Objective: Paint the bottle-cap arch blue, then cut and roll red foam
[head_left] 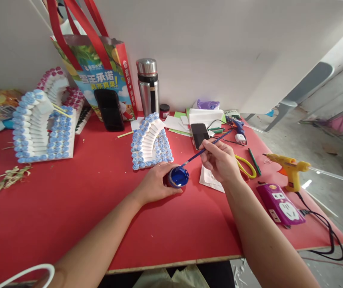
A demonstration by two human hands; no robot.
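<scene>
My left hand [158, 182] is wrapped round a small open jar of blue paint [178, 177], tilted on the red table. Between the fingertips of my right hand [219, 159] is a thin blue paintbrush [198, 153], its tip at the jar's rim. Just beyond my left hand stands a small white stair-like model [151, 145] edged with blue-tipped rolls that look like cotton swabs. A larger model of the same sort [42, 130] stands at the left, with yellow sticks lying across it. Behind that one, a pink-tipped model [53, 84] is partly hidden.
A shopping bag [99, 76], a steel flask [149, 88] and a phone [109, 110] stand at the back. Another phone [200, 135] lies near my right hand. Yellow-handled scissors [248, 166], a yellow glue gun [291, 170] and a purple power strip [281, 205] with cables are at the right edge.
</scene>
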